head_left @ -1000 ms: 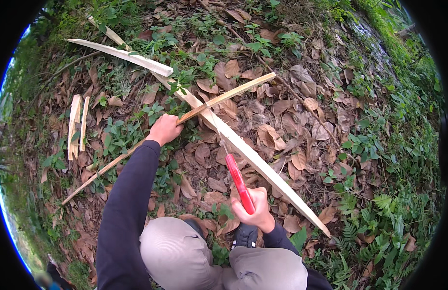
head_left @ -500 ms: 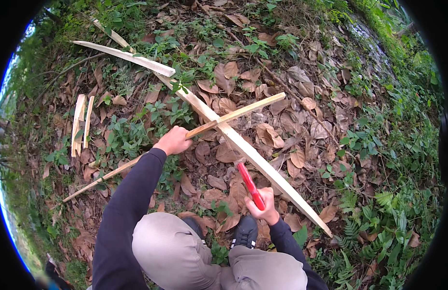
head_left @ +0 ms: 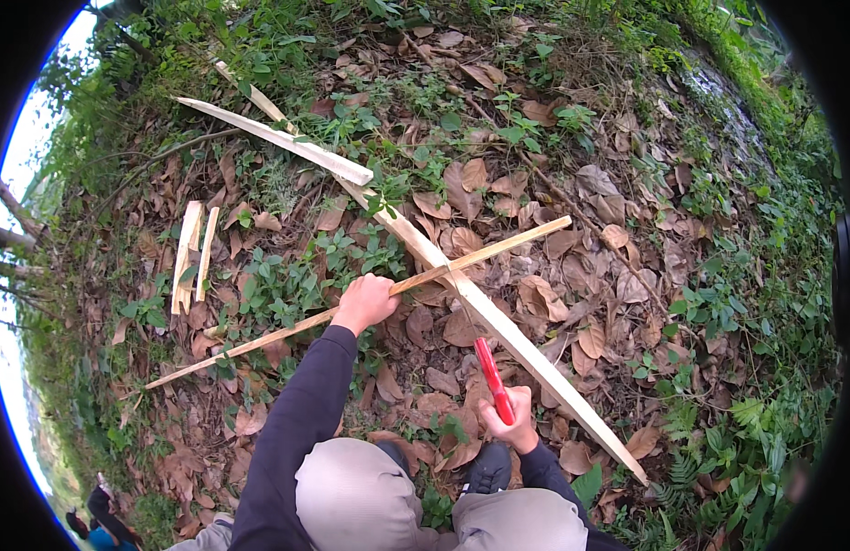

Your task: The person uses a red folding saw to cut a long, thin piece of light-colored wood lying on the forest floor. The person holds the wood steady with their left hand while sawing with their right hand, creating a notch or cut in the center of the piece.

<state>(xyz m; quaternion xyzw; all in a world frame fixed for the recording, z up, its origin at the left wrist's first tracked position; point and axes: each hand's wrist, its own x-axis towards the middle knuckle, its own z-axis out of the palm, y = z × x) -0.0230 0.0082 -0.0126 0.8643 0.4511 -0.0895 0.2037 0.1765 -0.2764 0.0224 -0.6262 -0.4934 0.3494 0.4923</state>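
My left hand [head_left: 367,303] is closed around a long thin wooden strip [head_left: 509,241], gripping it left of where it lies across a thicker wooden beam [head_left: 526,352]. In my right hand [head_left: 515,422] is a red-handled hand saw [head_left: 494,376]. Its thin blade is hard to make out, but it points up toward the crossing of strip and beam. The strip slants from the lower left to the upper right. Running from the far left to the near right, the pale beam rests on the leafy ground.
A pointed pale plank [head_left: 278,138] lies over the beam's far part. Two short wooden pieces [head_left: 184,259] are on the ground at left. Dry leaves and green plants cover the slope. Another person [head_left: 108,519] shows at the lower left edge.
The whole view has shifted, so the wood appears further right and lower. My right hand and the saw have moved slightly forward toward the crossing. The left hand keeps its grip on the strip.
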